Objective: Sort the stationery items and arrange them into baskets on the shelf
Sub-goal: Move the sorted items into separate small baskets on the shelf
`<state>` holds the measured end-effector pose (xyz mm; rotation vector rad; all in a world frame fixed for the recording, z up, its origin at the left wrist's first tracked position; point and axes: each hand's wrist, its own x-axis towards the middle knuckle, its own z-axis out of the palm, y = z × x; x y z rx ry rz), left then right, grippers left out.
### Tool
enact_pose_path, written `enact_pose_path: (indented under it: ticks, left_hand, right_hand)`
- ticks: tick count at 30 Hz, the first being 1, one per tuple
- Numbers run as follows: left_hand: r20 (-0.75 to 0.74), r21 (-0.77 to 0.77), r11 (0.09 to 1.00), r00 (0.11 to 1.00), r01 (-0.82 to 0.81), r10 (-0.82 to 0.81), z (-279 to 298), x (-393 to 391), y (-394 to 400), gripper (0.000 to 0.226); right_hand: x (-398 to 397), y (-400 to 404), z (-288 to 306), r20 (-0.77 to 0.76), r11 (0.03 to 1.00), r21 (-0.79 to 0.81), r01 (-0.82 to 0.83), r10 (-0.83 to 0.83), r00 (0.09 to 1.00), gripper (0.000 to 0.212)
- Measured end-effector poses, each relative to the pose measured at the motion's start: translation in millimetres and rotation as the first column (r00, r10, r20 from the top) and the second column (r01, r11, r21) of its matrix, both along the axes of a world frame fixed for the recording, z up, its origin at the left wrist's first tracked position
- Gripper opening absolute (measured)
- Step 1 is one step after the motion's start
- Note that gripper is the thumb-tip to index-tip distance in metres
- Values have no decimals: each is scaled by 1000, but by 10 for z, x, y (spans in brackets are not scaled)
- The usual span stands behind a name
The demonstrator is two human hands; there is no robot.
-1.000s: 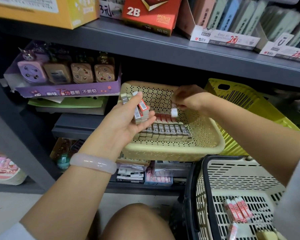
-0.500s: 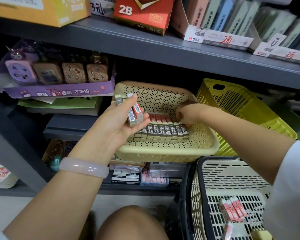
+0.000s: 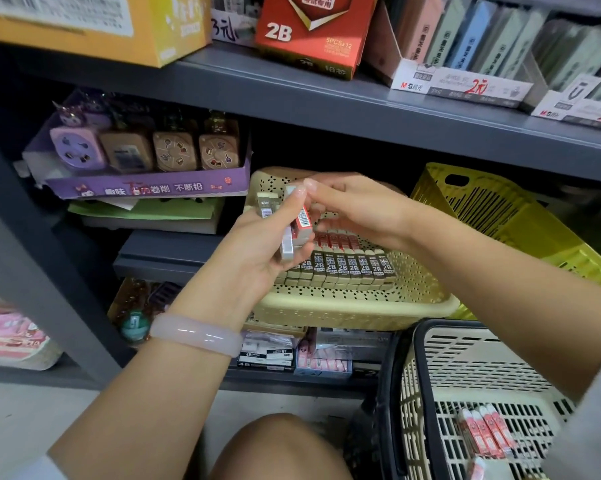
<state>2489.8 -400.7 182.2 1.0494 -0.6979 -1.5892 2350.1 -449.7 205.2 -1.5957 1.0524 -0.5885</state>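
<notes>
The grey shelf [image 3: 327, 98] carries the beige perforated basket [image 3: 344, 306] on its lower level, with a yellow basket [image 3: 500, 216] just beside it on the right. A black-rimmed shopping basket [image 3: 465, 375] stands in front and holds several pink-wrapped items [image 3: 482, 433].

Inside the beige basket, a row of 2B lead boxes [image 3: 347, 265] stands upright, packed side by side across the basket floor.

The left hand [image 3: 257, 251] grips a small stack of lead boxes [image 3: 294, 230], fingers and thumb curled round it, above the basket's left half. The right hand [image 3: 358, 209] reaches to the top of that stack with curled fingers; whether they already pinch a box cannot be told.

Risks from here:
- The stack is held loosely fanned. Pulling one box may drag its neighbour out, which would then drop onto the row.
- The row has no support on its right end. A box pushed in carelessly may topple the standing ones.
</notes>
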Motion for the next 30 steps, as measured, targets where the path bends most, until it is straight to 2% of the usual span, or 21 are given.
enact_pose_path:
  ticks: [4,9,11,13,15,17,18,19,21,23,26,28,30]
  left_hand:
    - [72,-81,994,994,-75,81,-24,-9,-32,21]
    - [154,-115,987,979,-114,131,-72,-93,-73,27]
    - [136,-85,990,983,-114,125,-76,-114,-80,25]
    - [73,-26,994,991,-107,109,-64,-105,-85,20]
    - [7,33,996,996,-86,86,-46,-88,-82,14]
    - [-43,64,996,996,-69,72,-32,-75,-75,11]
    - [-64,74,995,996,-64,68,-26,-73,-74,11]
    - [-79,84,995,995,-59,66,-19,-71,-75,11]
    - [-95,98,994,994,-51,61,-6,-68,-82,10]
    - [-97,103,994,994,-44,54,-7,-71,-92,10]
    - [-75,101,994,996,-35,43,-30,-93,-101,10]
    - [-59,103,994,998,-31,37,-41,-104,-107,10]
    - [-52,109,994,998,-30,36,-48,-102,-117,9]
  right_hand:
    - [44,7,25,67,999,11,-48,47,997,17]
    - [47,-10,-47,133,1000,30,3,-7,991,10]
    - [17,-18,-67,147,999,36,22,-27,989,8]
    - [-17,-51,-108,227,996,57,68,-79,971,5]
    - [-62,-108,-132,372,977,132,168,-206,905,14]
    - [-169,-187,-148,419,945,181,273,-325,848,21]
    - [-233,-225,-149,371,933,171,318,-360,856,20]
    - [-296,-264,-156,259,923,123,363,-383,886,16]
    - [-419,-375,-220,-102,907,-46,419,-421,901,9]
    - [-484,-511,-300,-372,876,-219,430,-482,793,7]
    - [-515,-662,-392,-673,851,-472,229,-516,531,15]
    - [-533,-704,-448,-773,850,-517,102,-515,371,18]
    - [-528,-715,-500,-828,866,-499,33,-487,277,18]
